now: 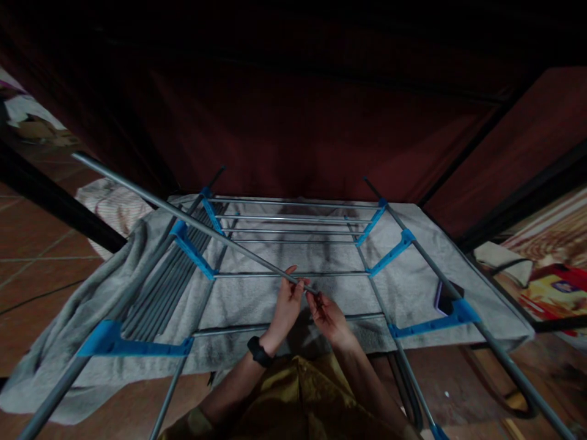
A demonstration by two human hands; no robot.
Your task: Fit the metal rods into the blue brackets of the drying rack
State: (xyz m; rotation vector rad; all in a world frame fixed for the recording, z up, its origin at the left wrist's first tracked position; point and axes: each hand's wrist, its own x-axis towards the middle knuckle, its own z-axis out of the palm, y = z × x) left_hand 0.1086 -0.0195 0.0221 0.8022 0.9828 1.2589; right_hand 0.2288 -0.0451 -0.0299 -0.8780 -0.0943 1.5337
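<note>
A long grey metal tube [192, 221] slants from the upper left down to my hands. My left hand [288, 299], with a dark watch on its wrist, is closed around the tube near its lower end. At that end, the fingers of my right hand [326, 313] pinch the tip. Around my hands stands a rack frame of grey tubes joined by blue plastic brackets [137, 347]. Several crossbars [293, 231] span it at the far side, and one crossbar [229, 329] runs just in front of me, partly behind my arms.
Loose grey tubes [167, 287] lie side by side at the left. A grey blanket [257, 299] covers the surface under the frame. A phone [447, 297] lies by the right bracket. Dark red panels [293, 134] rise behind, and a red and yellow bag [557, 292] sits far right.
</note>
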